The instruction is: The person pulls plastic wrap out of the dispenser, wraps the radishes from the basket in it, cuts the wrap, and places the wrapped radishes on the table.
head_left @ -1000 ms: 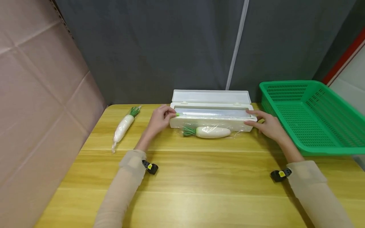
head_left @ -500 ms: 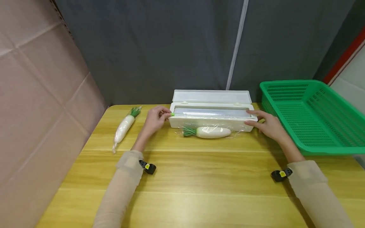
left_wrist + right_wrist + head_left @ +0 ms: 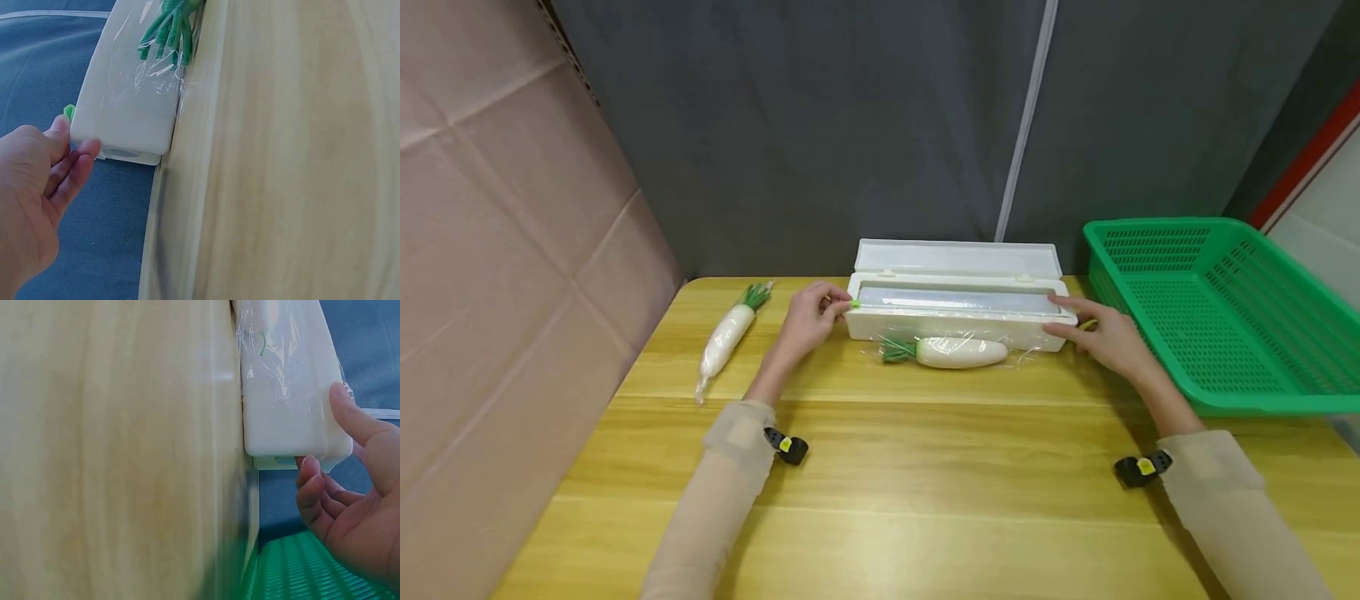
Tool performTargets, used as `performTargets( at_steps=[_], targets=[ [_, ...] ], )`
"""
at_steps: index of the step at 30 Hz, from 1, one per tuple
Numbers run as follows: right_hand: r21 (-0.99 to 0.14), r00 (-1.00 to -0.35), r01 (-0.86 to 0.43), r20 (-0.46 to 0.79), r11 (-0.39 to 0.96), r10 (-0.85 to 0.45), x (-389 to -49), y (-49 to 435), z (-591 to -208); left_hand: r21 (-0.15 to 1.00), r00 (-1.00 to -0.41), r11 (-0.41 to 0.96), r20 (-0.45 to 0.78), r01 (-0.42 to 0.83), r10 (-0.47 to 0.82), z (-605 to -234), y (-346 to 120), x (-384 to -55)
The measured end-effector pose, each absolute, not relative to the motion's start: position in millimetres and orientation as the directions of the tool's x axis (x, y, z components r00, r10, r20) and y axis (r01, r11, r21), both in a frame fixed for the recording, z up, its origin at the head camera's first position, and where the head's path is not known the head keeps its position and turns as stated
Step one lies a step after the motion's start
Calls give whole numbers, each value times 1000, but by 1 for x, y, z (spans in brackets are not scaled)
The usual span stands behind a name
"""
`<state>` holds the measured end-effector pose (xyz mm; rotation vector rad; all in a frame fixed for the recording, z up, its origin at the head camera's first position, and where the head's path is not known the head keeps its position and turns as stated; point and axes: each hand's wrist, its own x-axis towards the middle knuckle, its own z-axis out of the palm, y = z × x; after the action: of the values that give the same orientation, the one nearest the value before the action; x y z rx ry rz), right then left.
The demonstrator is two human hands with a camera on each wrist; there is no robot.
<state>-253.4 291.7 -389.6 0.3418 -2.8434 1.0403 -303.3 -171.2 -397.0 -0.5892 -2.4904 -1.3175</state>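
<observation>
A white cling film dispenser (image 3: 880,325) stands at the back of the table, lid raised, its film roll (image 3: 955,300) showing inside. My left hand (image 3: 807,321) is at its left end, thumb and fingers pinching the small green cutter slider (image 3: 69,111). At the other end my right hand (image 3: 1105,337) grips the corner, thumb on the front and fingers round the end, as the right wrist view shows. Against the dispenser's front lies a white radish (image 3: 962,352) with green stalks (image 3: 172,28), clear film (image 3: 281,369) spread over it and up the front wall.
A second white radish (image 3: 726,340), wrapped in film with twisted ends, lies at the left of the table (image 3: 880,500). To the right, a green plastic basket (image 3: 1217,400) stands close beside my right hand. A dark grey curtain (image 3: 805,142) hangs behind the table.
My left hand has moved left with the slider, to the dispenser's left end, and then stayed there. The right hand keeps its grip on the right end.
</observation>
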Motion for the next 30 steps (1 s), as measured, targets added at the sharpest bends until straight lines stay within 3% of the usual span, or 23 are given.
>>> performTargets(
  at_steps=[15, 30],
  targets=[
    [-551, -872, -421, 465, 721, -154, -246, 280, -392, 723, -874, 496, 439, 481, 208, -393, -170, -298],
    [-562, -868, -389, 488, 730, -87, -245, 275, -388, 612, -780, 500, 571, 613, 256, -390, -155, -294]
  ],
)
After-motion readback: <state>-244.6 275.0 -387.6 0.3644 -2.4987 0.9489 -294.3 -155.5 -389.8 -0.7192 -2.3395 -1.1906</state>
